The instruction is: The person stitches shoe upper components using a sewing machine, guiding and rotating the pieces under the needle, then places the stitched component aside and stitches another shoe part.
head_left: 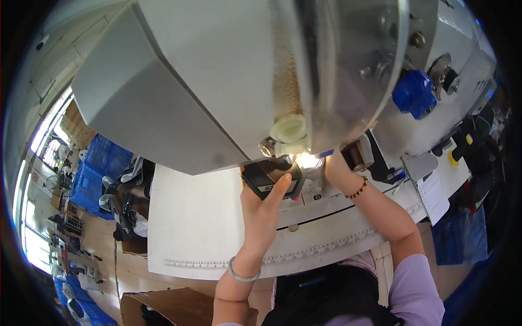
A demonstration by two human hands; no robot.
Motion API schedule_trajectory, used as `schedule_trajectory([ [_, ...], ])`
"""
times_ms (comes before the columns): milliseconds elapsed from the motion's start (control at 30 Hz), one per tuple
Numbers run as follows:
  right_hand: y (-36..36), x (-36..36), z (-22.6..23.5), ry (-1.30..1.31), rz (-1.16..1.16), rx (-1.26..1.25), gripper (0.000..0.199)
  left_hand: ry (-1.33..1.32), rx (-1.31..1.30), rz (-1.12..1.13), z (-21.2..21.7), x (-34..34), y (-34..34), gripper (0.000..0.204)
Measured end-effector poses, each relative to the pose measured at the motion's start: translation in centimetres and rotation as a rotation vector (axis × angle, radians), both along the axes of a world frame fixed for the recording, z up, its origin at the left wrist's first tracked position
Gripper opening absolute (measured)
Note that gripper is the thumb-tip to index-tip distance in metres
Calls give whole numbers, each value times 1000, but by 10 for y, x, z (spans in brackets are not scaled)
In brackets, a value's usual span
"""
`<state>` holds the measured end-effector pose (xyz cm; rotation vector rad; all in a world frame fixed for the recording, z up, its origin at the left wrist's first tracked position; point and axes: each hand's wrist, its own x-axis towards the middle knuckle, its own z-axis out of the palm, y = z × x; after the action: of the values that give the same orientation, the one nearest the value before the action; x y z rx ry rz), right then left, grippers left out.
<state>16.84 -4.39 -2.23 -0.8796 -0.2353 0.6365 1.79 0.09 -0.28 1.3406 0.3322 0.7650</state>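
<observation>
The white head of a large sewing machine (201, 70) fills the upper view. Under its lower edge, my left hand (266, 204) grips a black piece of work (261, 182) with angular sides, a pale printed mark and a brownish inner edge. My left thumb lies along the piece, and the fingers are mostly hidden beneath it. My right hand (337, 169) reaches in behind the machine head, right of a bright lamp (309, 161). Its fingers are hidden there, so what they touch does not show.
A white worktable (193, 217) with a curved ruler strip (272, 257) along its front surrounds the machine. A blue knob (414, 94) juts from the machine at right. Below are a cardboard box (174, 304) and, left, a blue crate (98, 168) near stacked dark pieces (128, 198).
</observation>
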Motion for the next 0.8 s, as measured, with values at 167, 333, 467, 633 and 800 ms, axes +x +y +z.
schedule_trajectory([
  [167,7,15,-20,-223,66,129,20,60,29,-29,4,2,7,16],
  [333,5,3,-16,-213,27,215,21,-13,-146,-132,3,2,20,14],
  [467,6,1,-19,-194,4,199,19,-36,-159,-191,-3,1,26,14],
  [633,4,1,-14,-202,12,150,19,-24,-112,-157,-2,1,23,20],
  [800,1,-1,-4,-170,40,187,24,20,-31,-142,2,4,23,14],
])
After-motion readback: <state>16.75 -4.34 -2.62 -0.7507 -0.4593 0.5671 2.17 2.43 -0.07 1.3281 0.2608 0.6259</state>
